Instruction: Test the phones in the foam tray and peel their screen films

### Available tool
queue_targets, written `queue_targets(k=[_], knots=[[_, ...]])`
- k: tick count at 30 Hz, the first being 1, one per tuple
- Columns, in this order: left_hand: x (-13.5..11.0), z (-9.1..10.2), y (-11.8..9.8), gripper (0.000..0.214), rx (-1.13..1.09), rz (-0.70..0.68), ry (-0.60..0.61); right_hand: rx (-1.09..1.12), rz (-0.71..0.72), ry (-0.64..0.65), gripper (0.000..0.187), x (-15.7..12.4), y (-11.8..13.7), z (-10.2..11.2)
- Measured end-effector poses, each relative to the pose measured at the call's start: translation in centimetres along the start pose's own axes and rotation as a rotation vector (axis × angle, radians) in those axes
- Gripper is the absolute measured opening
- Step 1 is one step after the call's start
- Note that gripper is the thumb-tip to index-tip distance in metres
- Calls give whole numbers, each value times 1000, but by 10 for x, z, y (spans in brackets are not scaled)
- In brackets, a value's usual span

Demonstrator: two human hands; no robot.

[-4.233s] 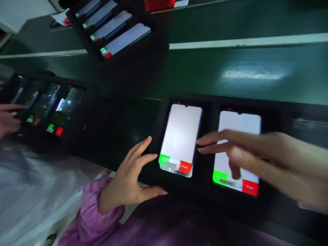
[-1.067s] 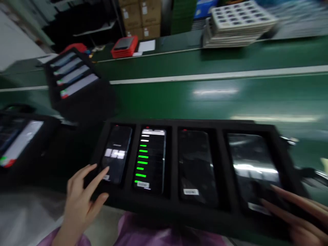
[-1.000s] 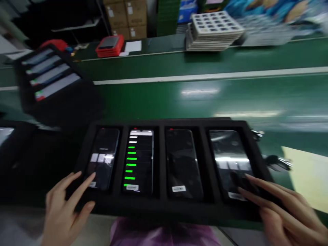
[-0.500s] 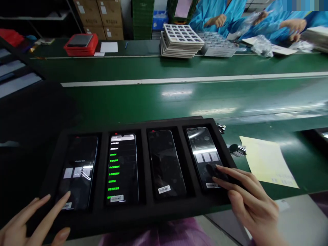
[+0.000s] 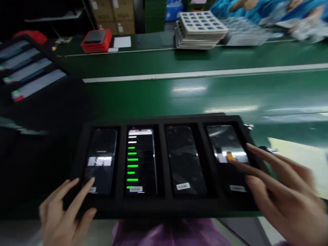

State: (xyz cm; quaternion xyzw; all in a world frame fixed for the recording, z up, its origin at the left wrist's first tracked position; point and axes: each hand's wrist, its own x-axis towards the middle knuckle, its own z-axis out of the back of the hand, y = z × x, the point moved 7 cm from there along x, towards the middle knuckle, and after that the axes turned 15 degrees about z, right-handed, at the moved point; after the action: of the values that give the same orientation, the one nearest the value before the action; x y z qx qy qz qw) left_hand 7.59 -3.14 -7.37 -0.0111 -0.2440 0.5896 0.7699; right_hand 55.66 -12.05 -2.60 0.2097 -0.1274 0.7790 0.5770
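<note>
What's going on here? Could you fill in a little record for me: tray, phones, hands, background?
Tray: black four-slot tray, one smartphone per slot
Leftmost smartphone: pale tiles on a dark screen
Second smartphone: list, mostly green lines
Third smartphone: dark screen, white label
Rightmost smartphone: one orange tile
Left hand: over the leftmost smartphone's lower end; contact unclear
Right hand: one fingertip at the orange tile
Background: stacked white grid trays
</note>
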Motion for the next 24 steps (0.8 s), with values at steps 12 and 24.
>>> queue_targets(k=[12, 24], knots=[[12, 9, -20, 53, 91, -18, 43, 207, 424, -16, 42, 105, 146, -57], [59, 12, -33, 63, 80, -26, -11, 328, 422, -179, 27, 81, 150, -64]])
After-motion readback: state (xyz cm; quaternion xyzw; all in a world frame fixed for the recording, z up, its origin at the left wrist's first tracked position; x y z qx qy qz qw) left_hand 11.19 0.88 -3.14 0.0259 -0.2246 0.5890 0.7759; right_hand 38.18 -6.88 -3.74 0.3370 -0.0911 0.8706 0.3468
